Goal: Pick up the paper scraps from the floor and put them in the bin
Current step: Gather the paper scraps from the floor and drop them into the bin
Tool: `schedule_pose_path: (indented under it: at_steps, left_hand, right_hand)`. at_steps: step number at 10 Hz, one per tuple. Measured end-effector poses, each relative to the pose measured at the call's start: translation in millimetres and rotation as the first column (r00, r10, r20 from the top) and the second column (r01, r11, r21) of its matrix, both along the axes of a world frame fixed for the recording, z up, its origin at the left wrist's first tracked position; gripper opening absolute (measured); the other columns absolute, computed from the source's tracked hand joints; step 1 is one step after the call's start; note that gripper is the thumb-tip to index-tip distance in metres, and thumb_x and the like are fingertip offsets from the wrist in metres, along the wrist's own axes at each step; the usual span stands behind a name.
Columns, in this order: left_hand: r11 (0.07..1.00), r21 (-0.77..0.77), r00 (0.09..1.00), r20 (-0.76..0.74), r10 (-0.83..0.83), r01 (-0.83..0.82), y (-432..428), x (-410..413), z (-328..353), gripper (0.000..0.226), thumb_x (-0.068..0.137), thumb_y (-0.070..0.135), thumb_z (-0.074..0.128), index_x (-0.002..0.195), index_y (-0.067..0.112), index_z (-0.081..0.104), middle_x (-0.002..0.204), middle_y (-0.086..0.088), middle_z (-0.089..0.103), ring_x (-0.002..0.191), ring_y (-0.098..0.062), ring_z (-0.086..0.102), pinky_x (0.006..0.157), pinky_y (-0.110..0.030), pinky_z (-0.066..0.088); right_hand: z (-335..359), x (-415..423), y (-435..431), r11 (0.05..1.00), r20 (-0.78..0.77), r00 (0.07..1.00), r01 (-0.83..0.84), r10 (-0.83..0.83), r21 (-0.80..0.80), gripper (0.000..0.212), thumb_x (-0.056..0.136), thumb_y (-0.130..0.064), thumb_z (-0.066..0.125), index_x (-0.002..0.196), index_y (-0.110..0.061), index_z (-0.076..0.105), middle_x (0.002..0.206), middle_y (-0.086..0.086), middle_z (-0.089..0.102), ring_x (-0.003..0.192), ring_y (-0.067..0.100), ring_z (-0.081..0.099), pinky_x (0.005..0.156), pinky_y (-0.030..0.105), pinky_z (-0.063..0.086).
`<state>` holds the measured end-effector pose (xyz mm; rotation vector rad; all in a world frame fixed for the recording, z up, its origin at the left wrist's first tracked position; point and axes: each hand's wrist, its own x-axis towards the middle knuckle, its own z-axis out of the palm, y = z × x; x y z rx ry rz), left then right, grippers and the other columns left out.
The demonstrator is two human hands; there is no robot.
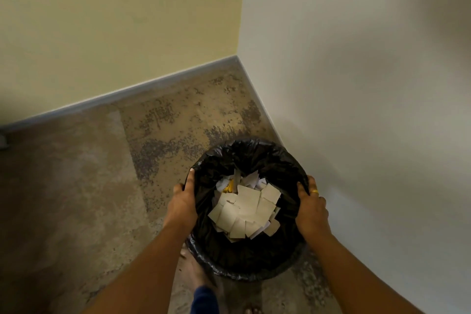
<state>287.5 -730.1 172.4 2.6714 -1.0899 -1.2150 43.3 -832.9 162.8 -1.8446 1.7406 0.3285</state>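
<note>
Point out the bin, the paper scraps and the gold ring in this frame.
bin [252, 151], head view, far rim of its black liner.
paper scraps [248, 201], head view, middle beige piece of the pile inside the bin.
ring [315, 191], head view, gold band on a finger of the right hand [312, 213].

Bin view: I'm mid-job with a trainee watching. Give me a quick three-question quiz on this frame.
1. True or false: the bin is empty.
2. Fill in: the left hand and the right hand both grip the bin's ____.
3. Which hand wears the ring? A. left B. right C. neither

Key
1. False: scraps lie inside it.
2. rim
3. B
</note>
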Motion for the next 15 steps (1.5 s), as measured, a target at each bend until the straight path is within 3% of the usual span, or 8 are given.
schedule_pose_path:
  at_steps: [4,6,8,9,11,12,14,15]
  left_hand:
    - [0.991,-0.122,0.995,0.084,-0.051,0.061,-112,160,44,0.093,0.086,-0.015,0.045,0.149,0.026,-0.011,0.138,-0.018,0.026,0.080,-0.024,0.044,0.072,-0.031,0.044]
    - [0.980,-0.157,0.991,0.077,-0.108,0.119,-179,209,34,0.089,0.087,-0.011,0.047,0.149,0.021,-0.009,0.136,-0.020,0.028,0.099,-0.036,0.051,0.081,-0.036,0.044]
    - [0.983,-0.122,0.989,0.081,-0.125,0.134,-261,247,11,0.086,0.087,-0.011,0.046,0.149,0.016,-0.008,0.137,-0.021,0.028,0.094,-0.033,0.051,0.079,-0.034,0.044]
    - [0.981,-0.126,0.985,0.108,-0.137,0.150,-288,261,-9,0.085,0.088,-0.012,0.044,0.149,0.014,-0.007,0.137,-0.022,0.027,0.081,-0.027,0.045,0.074,-0.029,0.040]
    - [0.979,-0.149,0.987,0.103,-0.124,0.139,-324,282,-37,0.087,0.086,-0.010,0.048,0.149,0.014,-0.005,0.133,-0.024,0.030,0.086,-0.035,0.046,0.081,-0.034,0.042]
    - [0.976,-0.162,0.987,0.090,-0.131,0.145,-334,289,-50,0.086,0.085,-0.012,0.048,0.150,0.014,-0.003,0.133,-0.024,0.031,0.102,-0.040,0.048,0.085,-0.037,0.042]
    - [0.963,-0.242,0.993,0.005,-0.122,0.119,-340,295,-66,0.080,0.086,-0.010,0.048,0.150,0.010,0.004,0.150,-0.021,0.017,0.136,-0.039,0.025,0.110,-0.040,0.027]
    - [0.935,-0.229,0.957,0.164,-0.238,0.272,-332,292,-66,0.072,0.094,0.012,0.048,0.150,0.013,0.004,0.157,-0.014,-0.003,0.144,-0.032,0.002,0.116,-0.048,0.013]
  right_hand:
    - [26,149,-118,0.982,0.106,0.989,-0.085,0.104,-0.168,0.078,0.081,0.012,0.053,0.147,-0.018,0.024,0.156,0.005,0.006,0.123,0.038,0.038,0.103,0.043,0.039]
    - [9,192,-198,0.992,0.173,0.985,0.024,-0.003,-0.122,0.069,0.090,-0.003,0.052,0.149,-0.020,0.021,0.148,0.016,0.024,0.124,0.039,0.040,0.106,0.038,0.036]
    - [-17,230,-276,0.983,0.129,0.987,-0.070,0.094,-0.172,0.062,0.085,0.006,0.047,0.142,-0.013,0.033,0.149,0.011,0.022,0.129,0.042,0.033,0.102,0.051,0.036]
    - [-35,248,-310,0.986,0.168,0.984,-0.033,0.061,-0.166,0.060,0.089,0.003,0.046,0.144,-0.013,0.030,0.151,0.012,0.020,0.132,0.041,0.029,0.107,0.049,0.031]
    - [-59,278,-348,0.976,0.323,0.938,0.176,-0.126,-0.132,0.051,0.099,-0.037,0.038,0.147,-0.031,0.022,0.138,0.017,0.043,0.122,0.033,0.046,0.104,0.040,0.038]
    - [-66,285,-353,0.970,0.346,0.921,0.224,-0.180,-0.094,0.053,0.099,-0.034,0.040,0.148,-0.030,0.021,0.145,0.014,0.037,0.127,0.031,0.042,0.108,0.037,0.034]
    - [-66,284,-342,0.996,0.105,0.994,-0.014,0.023,-0.085,0.075,0.087,0.005,0.052,0.149,-0.020,0.018,0.157,0.010,-0.006,0.141,0.033,0.013,0.112,0.040,0.021]
    - [-59,293,-321,0.975,-0.062,0.989,-0.144,0.136,-0.169,0.067,0.092,-0.013,0.053,0.149,-0.022,0.018,0.157,0.004,-0.011,0.143,0.031,0.001,0.110,0.057,0.016]
